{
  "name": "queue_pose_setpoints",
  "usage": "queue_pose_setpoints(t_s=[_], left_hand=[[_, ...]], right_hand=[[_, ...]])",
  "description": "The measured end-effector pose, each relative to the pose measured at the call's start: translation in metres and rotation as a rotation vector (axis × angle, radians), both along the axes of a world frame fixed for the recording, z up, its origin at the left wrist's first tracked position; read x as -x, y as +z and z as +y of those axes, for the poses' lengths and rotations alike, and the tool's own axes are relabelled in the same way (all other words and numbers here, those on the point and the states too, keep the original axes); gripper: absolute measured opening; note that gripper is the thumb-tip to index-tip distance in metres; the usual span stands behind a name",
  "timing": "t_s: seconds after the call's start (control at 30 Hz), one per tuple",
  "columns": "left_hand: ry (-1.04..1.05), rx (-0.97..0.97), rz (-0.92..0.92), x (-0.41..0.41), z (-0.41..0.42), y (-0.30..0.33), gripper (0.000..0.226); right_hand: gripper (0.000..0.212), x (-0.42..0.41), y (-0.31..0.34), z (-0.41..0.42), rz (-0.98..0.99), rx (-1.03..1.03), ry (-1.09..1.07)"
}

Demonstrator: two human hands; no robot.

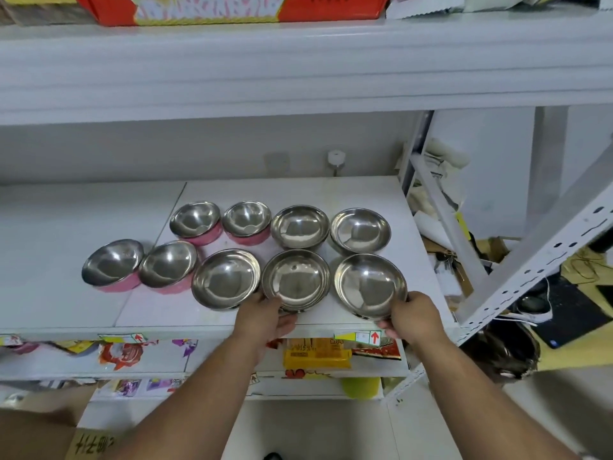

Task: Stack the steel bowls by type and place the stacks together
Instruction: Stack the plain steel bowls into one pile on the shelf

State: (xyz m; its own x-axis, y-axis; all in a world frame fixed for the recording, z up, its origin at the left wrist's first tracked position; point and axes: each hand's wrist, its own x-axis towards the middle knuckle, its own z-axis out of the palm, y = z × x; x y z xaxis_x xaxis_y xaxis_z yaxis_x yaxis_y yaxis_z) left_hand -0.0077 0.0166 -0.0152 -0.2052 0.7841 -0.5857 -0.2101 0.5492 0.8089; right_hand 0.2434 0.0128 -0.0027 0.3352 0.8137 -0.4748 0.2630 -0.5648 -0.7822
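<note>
Shelving [83, 227] in white carries nine bowls in two rows. Five plain steel bowls [300, 227] fill the side toward 3 o'clock; four pink-sided bowls [195, 222] sit toward 9 o'clock. Left hand [265, 315] grips the near rim of the middle front bowl [295, 280]. Right hand [414, 315] pinches the rim of the rightmost front bowl [370, 285].

Nine bowls [296, 283] in two rows on shelf [414, 260]
</note>
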Motion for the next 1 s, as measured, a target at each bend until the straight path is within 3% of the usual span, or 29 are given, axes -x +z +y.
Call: queue_pose_setpoints(t_s=[0.23, 0.43, 0.7, 1.0], left_hand=[[0.006, 0.002, 0.045, 0.000, 0.003, -0.004, 0.022], [-0.031, 0.016, -0.078, -0.008, 0.003, -0.003, 0.034], [-0.061, 0.051, -0.179, 0.016, -0.009, -0.007, 0.054], [0.199, 0.054, -0.167, 0.073, -0.036, -0.014, 0.028]], right_hand=[[0.020, 0.015, 0.031, -0.013, 0.112, -0.164, -0.117], [0.019, 0.050, 0.041, 0.001, 0.302, -0.133, -0.065], [0.021, 0.081, 0.024, 0.012, 0.250, -0.066, 0.036], [0.022, 0.088, 0.018, 0.014, 0.160, -0.061, 0.010]])
